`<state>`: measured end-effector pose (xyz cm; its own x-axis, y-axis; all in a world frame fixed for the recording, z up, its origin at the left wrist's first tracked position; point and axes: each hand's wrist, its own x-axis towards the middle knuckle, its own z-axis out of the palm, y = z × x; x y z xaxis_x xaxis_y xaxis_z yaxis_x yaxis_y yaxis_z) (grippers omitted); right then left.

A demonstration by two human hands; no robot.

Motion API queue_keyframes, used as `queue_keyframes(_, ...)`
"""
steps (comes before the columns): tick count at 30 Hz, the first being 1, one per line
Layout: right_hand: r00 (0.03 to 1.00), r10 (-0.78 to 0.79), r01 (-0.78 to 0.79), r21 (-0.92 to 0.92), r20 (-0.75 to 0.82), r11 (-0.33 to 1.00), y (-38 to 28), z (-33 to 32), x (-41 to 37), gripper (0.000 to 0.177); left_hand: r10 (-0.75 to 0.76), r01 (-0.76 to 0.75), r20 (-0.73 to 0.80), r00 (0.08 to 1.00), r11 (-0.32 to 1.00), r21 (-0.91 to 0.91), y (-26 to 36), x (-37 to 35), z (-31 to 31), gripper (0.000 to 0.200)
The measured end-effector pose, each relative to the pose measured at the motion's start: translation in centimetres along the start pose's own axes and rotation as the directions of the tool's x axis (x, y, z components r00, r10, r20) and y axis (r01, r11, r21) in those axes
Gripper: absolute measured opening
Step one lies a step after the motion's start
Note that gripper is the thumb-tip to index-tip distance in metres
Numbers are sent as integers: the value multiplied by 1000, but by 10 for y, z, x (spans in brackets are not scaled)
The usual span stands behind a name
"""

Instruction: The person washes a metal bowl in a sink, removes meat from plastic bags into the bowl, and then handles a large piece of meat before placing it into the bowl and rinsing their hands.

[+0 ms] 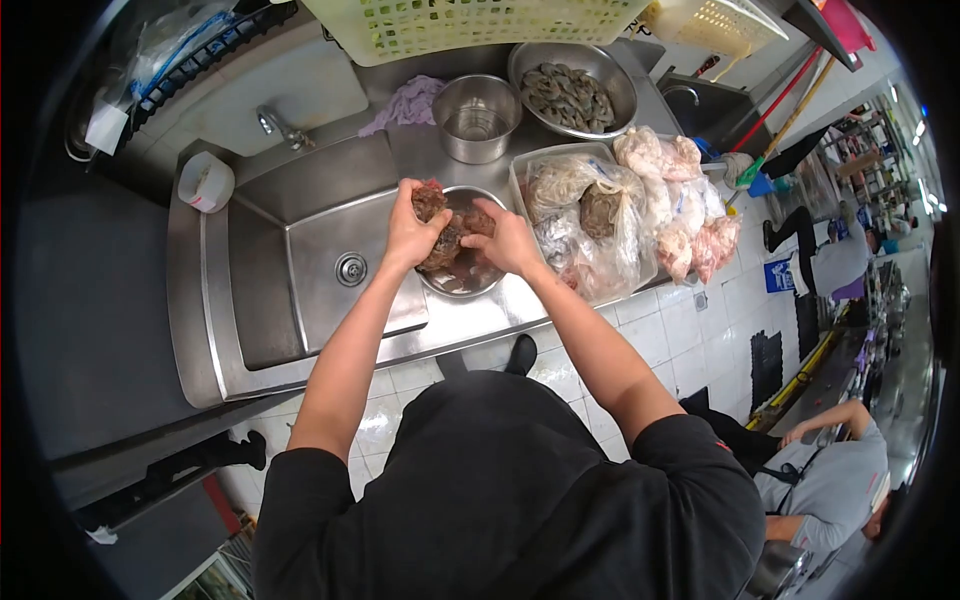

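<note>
Over the right side of the sink, my left hand (408, 228) is closed around a rough, reddish-brown piece of what looks like raw meat (430, 200). Part of the piece sticks up past the fingers. My right hand (505, 242) reaches into a round metal bowl (468, 294), thumb and fingers apart, next to more dark reddish pieces (442, 250). Whether it touches them I cannot make out. Reddish liquid lies in the bowl, and my hands hide part of its contents.
A steel sink (340, 225) with a tap (285, 128) lies left. Behind stand a metal pot (478, 150) and a bowl of grey shrimp (568, 98). To the right are a plastic tub of bagged food (590, 215) and bagged pale meat (690, 195). A co-worker (825, 475) stands at lower right.
</note>
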<state>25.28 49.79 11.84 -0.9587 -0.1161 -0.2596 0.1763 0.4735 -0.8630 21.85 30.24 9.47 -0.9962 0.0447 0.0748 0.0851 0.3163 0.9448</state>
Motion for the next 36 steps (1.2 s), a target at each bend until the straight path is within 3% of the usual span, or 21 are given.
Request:
queue_keyframes(1, 978, -203, 199, -71, -52, 977, 8, 1, 3, 80, 1, -1, 6, 1000, 1000, 2, -3, 2, 1, 47)
queue_keyframes(2, 978, -199, 195, -67, -55, 978, 13, -1, 5, 80, 30, -30, 2, 1000, 999, -29, -6, 4, 3, 45)
queue_keyframes(4, 962, -272, 266, -259, 11, 929, 21, -6, 12, 88, 55, -55, -5, 999, 997, -60, -13, 8, 6, 43)
queue_keyframes(5, 963, -270, 264, -258, 13, 929, 19, -10, 11, 88, 53, -56, -39, 998, 994, -89, -7, 8, 8, 42)
queue_keyframes(7, 947, -299, 300, 7, 115, 954, 7, -19, 3, 100, 42, -51, -75, 996, 991, -121, 4, 8, 14, 41)
queue_keyframes(9, 933, -355, 359, -77, 61, 930, -4, -14, -5, 100, -214, 201, -5, 977, 923, -327, 16, 8, 19, 43)
queue_keyframes(11, 909, -417, 413, -165, 8, 896, -6, -10, -6, 100, -198, 194, 32, 980, 895, -401, 31, 4, 31, 41)
queue_keyframes(14, 944, -312, 302, -100, -107, 948, -6, -10, 1, 98, -228, 255, 113, 967, 853, -456, 38, 10, 32, 39)
queue_keyframes(17, 911, -388, 364, -173, -137, 915, -5, -11, -2, 91, -121, 143, 86, 989, 930, -339, 33, 17, 33, 39)
queue_keyframes(19, 957, -282, 274, -108, -71, 956, -11, -14, -7, 73, -45, 61, 139, 989, 992, -111, 37, 22, 29, 38)
queue_keyframes(20, 956, -283, 275, -108, -70, 955, -8, -13, -6, 73, -45, 60, 138, 989, 992, -111, 37, 23, 28, 38)
queue_keyframes(22, 899, -417, 400, -137, -132, 906, 2, -8, -1, 53, 158, -139, 219, 963, 985, -102, 37, 26, 24, 39)
queue_keyframes(23, 899, -418, 402, -136, -132, 906, 3, -7, -1, 53, 159, -140, 219, 963, 985, -101, 38, 27, 21, 39)
queue_keyframes(25, 869, -468, 458, -98, -163, 884, 4, -4, 1, 46, 9, 73, 329, 944, 969, -236, 43, 30, 15, 38)
queue_keyframes(26, 866, -472, 461, -100, -167, 882, 6, -3, 2, 46, 16, 66, 330, 944, 970, -236, 41, 31, 13, 38)
queue_keyframes(29, 857, -484, 481, -59, -179, 875, 11, -2, 4, 44, -187, 339, 357, 915, 838, -428, 35, 30, 6, 38)
queue_keyframes(30, 835, -525, 513, -111, -163, 851, 10, -3, 2, 45, -186, 337, 357, 916, 839, -427, 35, 28, 1, 38)
queue_keyframes(32, 812, -565, 544, -162, -145, 823, 12, -5, -2, 45, -408, 497, 400, 821, 855, -147, 35, 23, -9, 32)
queue_keyframes(34, 894, -404, 414, 15, -191, 910, 15, -5, -5, 51, -420, 497, 453, 786, 866, -60, 31, 17, -12, 31)
queue_keyframes(36, 907, -369, 386, 49, -205, 921, 23, -8, -5, 54, -437, 491, 502, 747, 871, 28, 27, 7, -11, 33)
